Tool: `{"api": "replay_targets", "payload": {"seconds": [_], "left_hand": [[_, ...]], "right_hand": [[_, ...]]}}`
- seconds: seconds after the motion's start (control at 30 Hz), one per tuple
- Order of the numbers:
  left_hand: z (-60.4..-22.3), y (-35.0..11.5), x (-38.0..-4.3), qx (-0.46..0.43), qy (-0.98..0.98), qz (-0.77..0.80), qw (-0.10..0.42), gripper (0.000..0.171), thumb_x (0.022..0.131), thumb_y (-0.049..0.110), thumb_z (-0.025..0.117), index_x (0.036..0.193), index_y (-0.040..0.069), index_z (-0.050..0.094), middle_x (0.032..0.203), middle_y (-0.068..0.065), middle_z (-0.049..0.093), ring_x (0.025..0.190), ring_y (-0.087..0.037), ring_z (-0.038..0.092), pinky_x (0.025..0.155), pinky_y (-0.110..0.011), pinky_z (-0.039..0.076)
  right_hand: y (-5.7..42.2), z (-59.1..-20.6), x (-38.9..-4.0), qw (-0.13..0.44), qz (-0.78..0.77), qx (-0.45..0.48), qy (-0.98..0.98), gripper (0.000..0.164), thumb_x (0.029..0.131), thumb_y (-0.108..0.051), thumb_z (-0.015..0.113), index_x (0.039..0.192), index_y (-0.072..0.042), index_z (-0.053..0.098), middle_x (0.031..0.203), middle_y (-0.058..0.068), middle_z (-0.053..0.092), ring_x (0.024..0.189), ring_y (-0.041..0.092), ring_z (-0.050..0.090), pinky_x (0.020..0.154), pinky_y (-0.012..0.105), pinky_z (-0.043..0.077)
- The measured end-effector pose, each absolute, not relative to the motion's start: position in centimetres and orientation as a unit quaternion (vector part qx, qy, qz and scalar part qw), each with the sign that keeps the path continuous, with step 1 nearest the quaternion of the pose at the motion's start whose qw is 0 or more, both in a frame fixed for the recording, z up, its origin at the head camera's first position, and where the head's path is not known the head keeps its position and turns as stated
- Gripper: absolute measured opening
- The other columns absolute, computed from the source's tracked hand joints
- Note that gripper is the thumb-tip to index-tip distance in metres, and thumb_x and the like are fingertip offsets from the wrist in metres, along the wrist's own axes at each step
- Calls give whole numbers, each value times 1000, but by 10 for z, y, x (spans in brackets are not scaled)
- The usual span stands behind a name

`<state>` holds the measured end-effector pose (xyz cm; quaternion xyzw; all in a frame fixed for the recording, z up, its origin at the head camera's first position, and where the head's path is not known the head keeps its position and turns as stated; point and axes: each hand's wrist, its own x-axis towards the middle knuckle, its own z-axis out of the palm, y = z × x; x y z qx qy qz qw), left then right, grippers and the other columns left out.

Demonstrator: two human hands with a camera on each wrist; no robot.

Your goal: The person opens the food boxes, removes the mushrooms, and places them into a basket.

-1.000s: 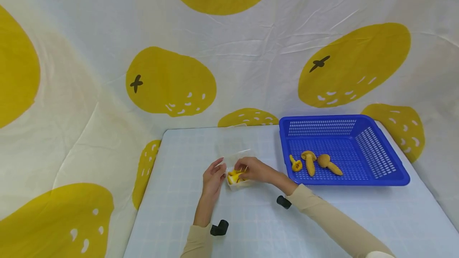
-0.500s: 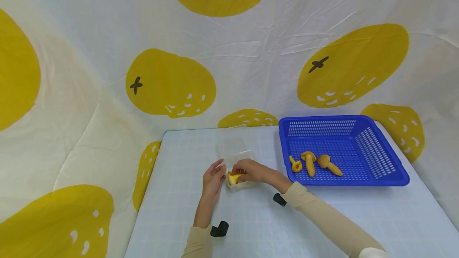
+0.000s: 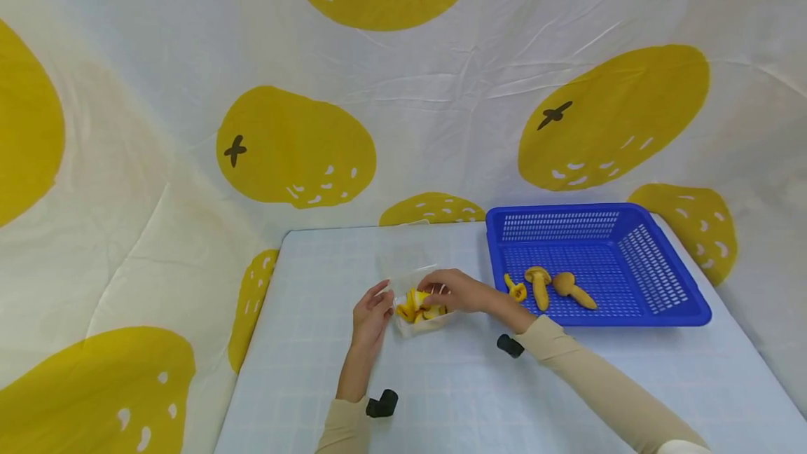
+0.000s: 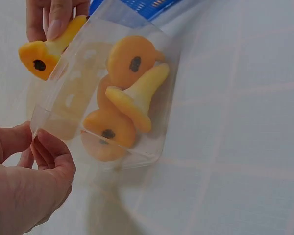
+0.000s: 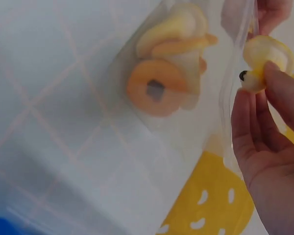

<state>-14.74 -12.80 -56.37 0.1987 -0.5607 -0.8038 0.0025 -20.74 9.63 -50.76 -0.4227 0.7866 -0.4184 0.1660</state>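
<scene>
In the head view a clear plastic box (image 3: 412, 330) with a hinged lid (image 3: 403, 258) folded back stands on the table. Several yellow toy mushrooms (image 4: 130, 61) lie inside, some with dark spots. My left hand (image 3: 372, 317) pinches the box's rim between thumb and fingers, plainest in the left wrist view. Just above the opening, my right hand (image 3: 463, 291) holds one yellow mushroom (image 5: 262, 66) by its stem end, the thumb pressed on it. In the left wrist view its flared cap (image 4: 39, 58) points down, overlapping the box's rim.
A blue perforated basket (image 3: 599, 209) stands to the right. Three mushrooms lie in it: a small yellow one (image 3: 517, 291) and two brownish ones, one upright (image 3: 539, 289) and one slanted (image 3: 575, 291). A patterned cloth (image 3: 429, 125) hangs behind the table (image 3: 315, 265).
My right hand has come up out of the box and slightly right, a mushroom in its fingers. More of the box's contents show. My left hand stays at the rim.
</scene>
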Motion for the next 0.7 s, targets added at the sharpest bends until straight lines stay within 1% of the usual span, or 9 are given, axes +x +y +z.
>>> {"api": "replay_targets", "payload": {"seconds": [0.1,0.27,0.5,0.7], "left_hand": [[-563,-128,-147,204,-564,-800,-1,40,99,2,67,137,-6,59,95,-1,63,83,-13,56,72,-22,50],[-564,-129,-148,208,-569,-796,-7,42,100,5,67,139,-5,58,99,-3,62,86,-15,55,73,-22,51],[-562,-128,-147,210,-568,-796,-9,43,99,7,68,140,-4,58,100,-3,62,87,-17,54,73,-21,50],[-561,-127,-147,216,-574,-789,-10,42,100,7,67,140,-2,58,103,-4,62,88,-18,53,74,-22,50]], "right_hand": [[105,-504,-209,171,-434,-405,787,27,101,-9,66,124,4,66,113,13,70,98,23,64,87,38,57],[120,-498,-213,170,-442,-379,795,29,101,-11,67,124,6,66,110,10,70,96,21,63,87,36,56],[142,-495,-218,177,-434,-344,814,30,103,-14,64,128,2,65,109,6,69,98,18,62,89,34,55],[161,-490,-221,183,-447,-311,819,33,104,-15,63,130,4,63,114,10,70,101,23,65,88,33,56]]}}
